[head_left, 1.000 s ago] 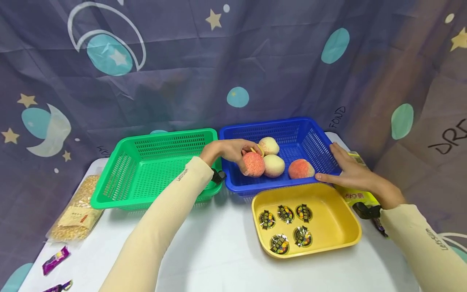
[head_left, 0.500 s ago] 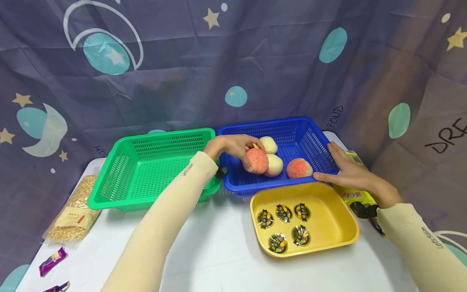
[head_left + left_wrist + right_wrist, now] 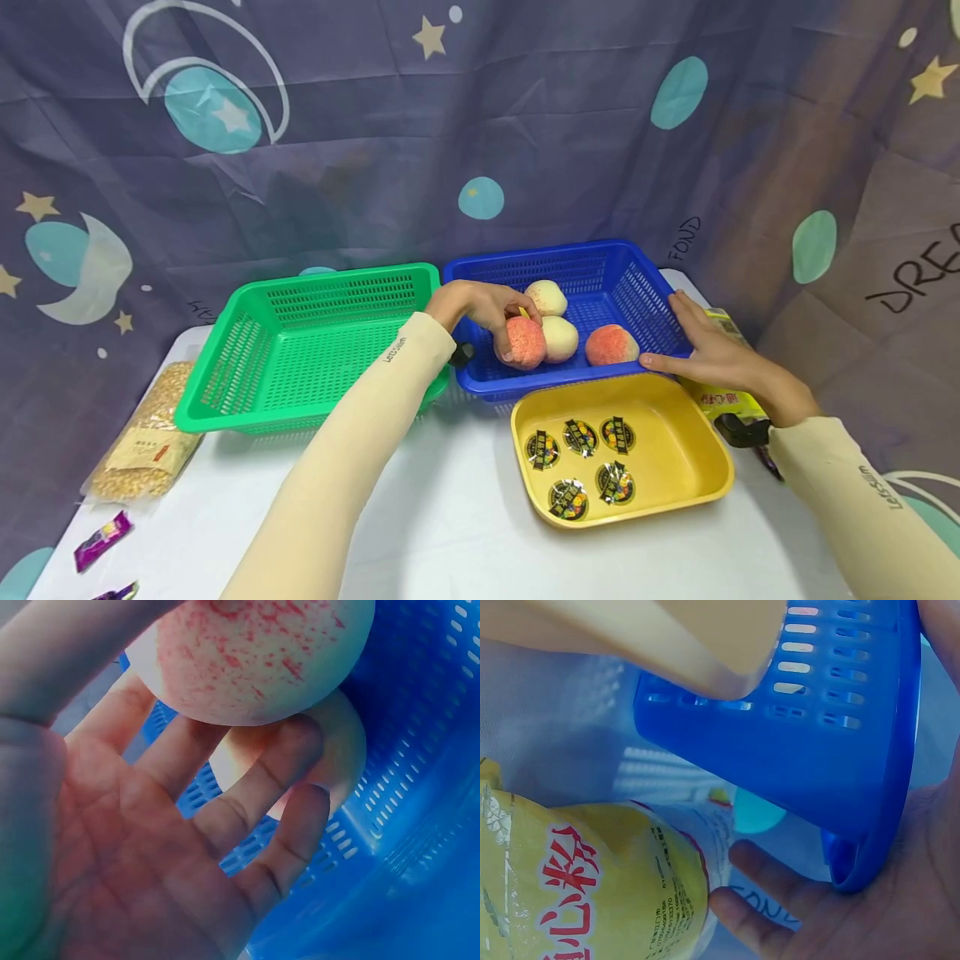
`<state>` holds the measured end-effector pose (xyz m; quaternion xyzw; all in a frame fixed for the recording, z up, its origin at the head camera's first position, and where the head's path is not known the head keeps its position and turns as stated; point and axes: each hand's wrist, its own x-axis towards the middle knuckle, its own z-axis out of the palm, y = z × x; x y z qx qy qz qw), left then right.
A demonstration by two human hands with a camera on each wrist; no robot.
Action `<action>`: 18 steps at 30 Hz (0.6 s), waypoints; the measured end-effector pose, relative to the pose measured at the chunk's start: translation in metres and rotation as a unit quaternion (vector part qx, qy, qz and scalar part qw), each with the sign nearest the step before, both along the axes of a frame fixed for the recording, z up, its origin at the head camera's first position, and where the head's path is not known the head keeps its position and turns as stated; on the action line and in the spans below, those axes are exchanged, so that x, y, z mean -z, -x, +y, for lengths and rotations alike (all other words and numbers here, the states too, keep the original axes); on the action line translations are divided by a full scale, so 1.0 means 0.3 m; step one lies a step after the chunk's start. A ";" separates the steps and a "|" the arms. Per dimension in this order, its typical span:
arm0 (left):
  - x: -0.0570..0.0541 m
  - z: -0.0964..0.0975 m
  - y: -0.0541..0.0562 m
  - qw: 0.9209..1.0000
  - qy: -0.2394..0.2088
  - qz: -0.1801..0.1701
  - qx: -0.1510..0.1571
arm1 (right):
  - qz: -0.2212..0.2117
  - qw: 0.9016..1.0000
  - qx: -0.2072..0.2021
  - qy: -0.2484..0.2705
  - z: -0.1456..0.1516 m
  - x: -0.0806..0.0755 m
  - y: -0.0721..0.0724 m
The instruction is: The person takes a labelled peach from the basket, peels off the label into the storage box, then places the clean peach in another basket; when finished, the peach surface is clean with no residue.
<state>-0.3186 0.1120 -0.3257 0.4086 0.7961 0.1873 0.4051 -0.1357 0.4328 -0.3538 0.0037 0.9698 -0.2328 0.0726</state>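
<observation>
My left hand [image 3: 483,310] grips a red-topped peach [image 3: 527,343] at the left front inside the blue basket [image 3: 517,386]. A small yellow bit [image 3: 523,312] shows beside its fingers. In the left wrist view, the speckled underside of the peach [image 3: 255,664] sits above the fingers, with another peach [image 3: 345,746] behind. Two pale peaches [image 3: 559,339] lie right beside the held one, and a red-and-cream peach [image 3: 612,344] lies farther right. My right hand [image 3: 712,354] rests against the basket's right front corner, thumb on the front rim, fingers straight along the side.
A green basket [image 3: 247,421] stands on the left. In front is a yellow tray [image 3: 675,492] holding several black round stickers [image 3: 567,500]. A bag of corn kernels [image 3: 146,450] and purple wrappers [image 3: 102,542] lie far left, a yellow packet [image 3: 607,877] at right.
My left hand brought the peach right and slightly up, then lowered it beside the pale peaches. The right hand keeps its place on the basket corner. The head view has shifted slightly.
</observation>
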 end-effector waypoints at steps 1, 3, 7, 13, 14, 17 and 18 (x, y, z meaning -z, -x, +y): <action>0.002 -0.001 0.001 1.000 -0.005 -0.005 -0.002 | 0.000 1.000 0.000 -0.001 0.000 0.001 0.001; 0.004 -0.005 0.001 1.000 -0.012 -0.011 -0.009 | 0.000 1.000 0.000 -0.002 -0.001 0.003 0.004; 0.009 -0.008 -0.001 0.999 -0.016 -0.015 -0.025 | -0.002 1.000 0.001 -0.002 -0.004 0.004 0.007; 0.010 -0.009 0.010 1.000 -0.019 -0.011 -0.020 | -0.004 1.000 0.001 0.003 -0.004 -0.001 0.010; 0.008 -0.011 0.011 0.999 -0.023 -0.010 -0.019 | -0.004 1.000 0.001 0.004 -0.002 -0.001 0.012; -0.003 -0.019 0.009 0.999 -0.038 -0.005 -0.015 | -0.006 1.000 0.001 0.003 0.007 -0.001 0.015; -0.010 -0.024 0.007 0.999 -0.044 -0.003 -0.013 | -0.007 1.000 0.000 0.004 0.011 -0.001 0.017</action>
